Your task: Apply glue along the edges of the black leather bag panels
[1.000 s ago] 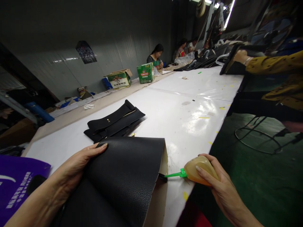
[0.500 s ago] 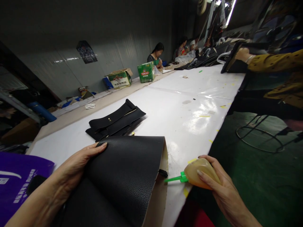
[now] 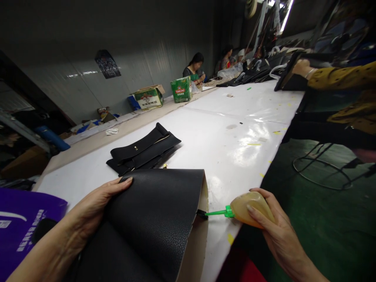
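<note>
A black leather piece, folded over with a pale inner side (image 3: 158,207), lies close in front of me over the table edge. My left hand (image 3: 100,201) grips its left part, thumb on top and the other fingers hidden beneath. My right hand (image 3: 273,219) is closed around a glue bottle (image 3: 251,207) of yellowish, see-through plastic with a green nozzle. The nozzle tip is at the small black tab (image 3: 202,214) on the piece's open right edge; whether it touches I cannot tell. Just beyond lie more black leather pieces (image 3: 143,149) with gold-coloured fittings.
The white-covered table (image 3: 211,129) stretches away, with yellow scraps along its right edge. Green cartons (image 3: 180,90) stand at the back. A purple bag (image 3: 26,223) is at left. At right, a co-worker's sleeve (image 3: 340,76) reaches over black pieces, near a stool (image 3: 323,172).
My right hand has raised the glue bottle slightly, bringing the nozzle tip from below the black tab up to it. My left hand and the leather piece have stayed put.
</note>
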The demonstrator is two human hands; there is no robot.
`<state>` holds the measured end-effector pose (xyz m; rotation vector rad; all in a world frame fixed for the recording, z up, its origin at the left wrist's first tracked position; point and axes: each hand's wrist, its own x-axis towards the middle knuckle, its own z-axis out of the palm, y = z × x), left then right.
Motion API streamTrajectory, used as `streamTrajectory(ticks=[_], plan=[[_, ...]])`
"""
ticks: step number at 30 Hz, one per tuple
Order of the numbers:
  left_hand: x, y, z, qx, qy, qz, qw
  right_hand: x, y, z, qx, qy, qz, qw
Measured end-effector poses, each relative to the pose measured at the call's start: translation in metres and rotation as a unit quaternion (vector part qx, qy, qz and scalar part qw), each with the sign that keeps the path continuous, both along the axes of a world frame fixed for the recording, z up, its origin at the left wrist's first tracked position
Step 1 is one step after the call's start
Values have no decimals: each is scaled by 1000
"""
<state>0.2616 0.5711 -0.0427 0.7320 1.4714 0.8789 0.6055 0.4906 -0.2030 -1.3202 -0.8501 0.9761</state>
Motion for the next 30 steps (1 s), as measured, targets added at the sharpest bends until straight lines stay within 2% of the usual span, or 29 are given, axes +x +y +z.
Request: streamTrajectory(ticks=[3,6,12,17,20,23,26,30], plan=[[-3,2,-1,5,-1,-9,1000,2,-1,-5,-9,-30,20,999],[-5,4,-3,13,4,-6,1000,3,-4,-9,-21,-18,45,999],[-7,2,-7,4,6,-7,1000,3,0,-7,2,-17,10,1000],[-6,0,-7,-4,9,-1,1000,1,-5,-8,-24,-15,63,998],[-5,0,-5,0,5,-3,1000,0,-4,-4,-15,21,42,999],[-5,2,-5,7,4,-7,1000,-1,0,-4,4,14,12,1000],[-7,3,-7,7,5,-8,1000,-2,-2,-8,-1,-15,36,999],[-10,2,-8,0,3,-4,1000,-4,-5,-6,-15,9,67,998]])
